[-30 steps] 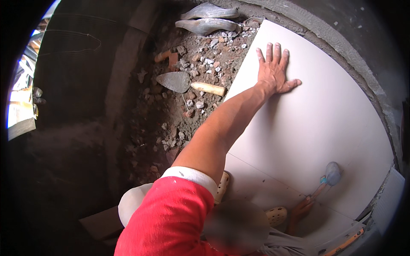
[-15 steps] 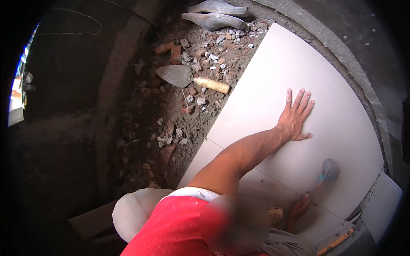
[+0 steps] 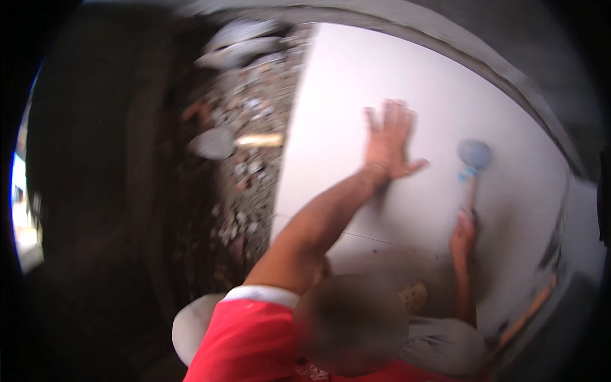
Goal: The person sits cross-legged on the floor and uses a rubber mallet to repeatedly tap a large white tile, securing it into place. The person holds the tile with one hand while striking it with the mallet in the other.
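My left hand [image 3: 389, 141] lies flat on a large white tile [image 3: 337, 70], palm down, with its fingers stretched out. Closed around the handle of a rubber mallet [image 3: 475, 155] is my right hand [image 3: 463, 235]. The mallet has a rounded grey head and light-blue wrapping where the handle joins it. Its head is over the tile, to the right of my left hand; blur hides whether it touches. A thin joint [image 3: 382, 240] separates this tile from another one nearer to me.
Left of the tile, a trowel [image 3: 215, 142] with a wooden handle lies on rubble [image 3: 248, 178]. Two pale, elongated objects [image 3: 245, 51] sit at the back. A raised edge [image 3: 471, 48] curves behind the tile. An orange strip [image 3: 528, 311] lies at the lower right.
My right hand has moved the mallet forward, away from my body. The whole view has shifted and turned, while my left hand stays flat on the tile.
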Tool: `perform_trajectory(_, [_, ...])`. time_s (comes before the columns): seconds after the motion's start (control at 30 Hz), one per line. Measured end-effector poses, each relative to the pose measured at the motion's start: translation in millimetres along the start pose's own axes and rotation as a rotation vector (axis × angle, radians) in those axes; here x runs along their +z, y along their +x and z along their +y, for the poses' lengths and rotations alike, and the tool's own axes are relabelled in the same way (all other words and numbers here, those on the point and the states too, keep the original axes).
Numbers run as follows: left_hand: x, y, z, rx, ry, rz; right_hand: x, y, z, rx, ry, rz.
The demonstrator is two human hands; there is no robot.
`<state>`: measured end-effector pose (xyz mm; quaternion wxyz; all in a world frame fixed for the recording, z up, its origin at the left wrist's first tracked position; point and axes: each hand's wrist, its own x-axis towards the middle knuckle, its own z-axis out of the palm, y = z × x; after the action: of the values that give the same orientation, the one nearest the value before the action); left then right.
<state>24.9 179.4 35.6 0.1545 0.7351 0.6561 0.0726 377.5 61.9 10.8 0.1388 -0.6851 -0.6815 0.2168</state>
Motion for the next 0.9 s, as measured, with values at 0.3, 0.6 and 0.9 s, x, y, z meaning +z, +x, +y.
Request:
perform_trajectory(0.3, [12.0, -0.1, 4.7, 0.025, 0.089, 0.064, 22.6, -14.8, -47.5, 0.255, -0.048, 0.072])
perform_trajectory(0.6, [25.8, 146.7, 65.6, 0.416, 0.08, -0.025, 2.5, -15.6, -50.6, 0.187, 0.109, -0.084])
perform_trajectory(0.9, [71.3, 286.3, 177.0, 0.663, 0.142, -0.002, 9.4, -20.7, -35.9, 0.147, 0.406, 0.034])
